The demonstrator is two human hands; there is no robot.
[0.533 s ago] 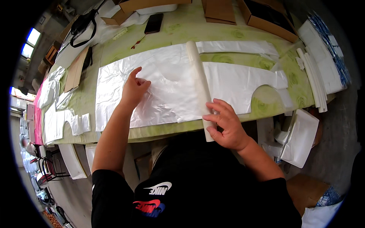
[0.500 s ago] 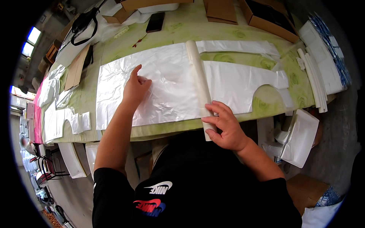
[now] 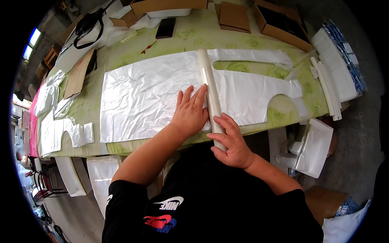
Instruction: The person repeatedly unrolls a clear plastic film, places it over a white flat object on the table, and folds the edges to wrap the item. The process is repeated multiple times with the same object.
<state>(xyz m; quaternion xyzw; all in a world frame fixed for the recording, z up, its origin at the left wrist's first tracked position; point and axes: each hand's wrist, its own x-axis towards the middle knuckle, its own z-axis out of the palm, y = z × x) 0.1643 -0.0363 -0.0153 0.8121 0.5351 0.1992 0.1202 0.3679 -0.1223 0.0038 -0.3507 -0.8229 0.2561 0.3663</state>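
A thin white plastic apron [image 3: 142,93] lies spread on the table, its strap-like cut end to the right. Across it rests a long pale tube [image 3: 204,67], its near end jutting past the table's front edge. My right hand [image 3: 233,143] grips that near end, thumb on one side and fingers on the other. Flat on the plastic, my left hand [image 3: 190,111] has its fingers stretched out, with the fingertips against the tube's left side.
More folded white plastic pieces [image 3: 54,127] lie at the table's left end. A phone [image 3: 165,28] and cardboard boxes [image 3: 283,24] are along the far side. Several white tubes [image 3: 328,89] sit at the right edge, above a white bin [image 3: 316,150].
My left hand has come down from above the plastic and moved right to the tube, its fingers now laid flat. My right hand still holds the tube's near end.
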